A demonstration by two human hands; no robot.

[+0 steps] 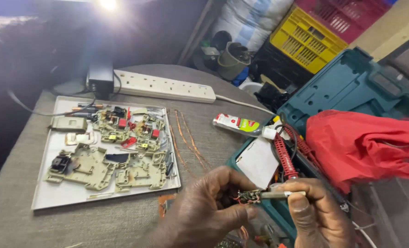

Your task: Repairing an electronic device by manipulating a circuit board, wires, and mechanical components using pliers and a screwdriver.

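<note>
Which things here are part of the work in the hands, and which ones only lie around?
In use:
- left hand pinching a small wire-wound part
- right hand holding a thin metal tool against it

Lying about:
- white tray of dismantled beige plastic parts
- white power strip
- small tube
- teal tool case
- red cloth
- yellow crate

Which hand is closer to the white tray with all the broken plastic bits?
Left. The left hand is just off the white tray's near right corner; the right hand is farther right, by the teal case.
</note>
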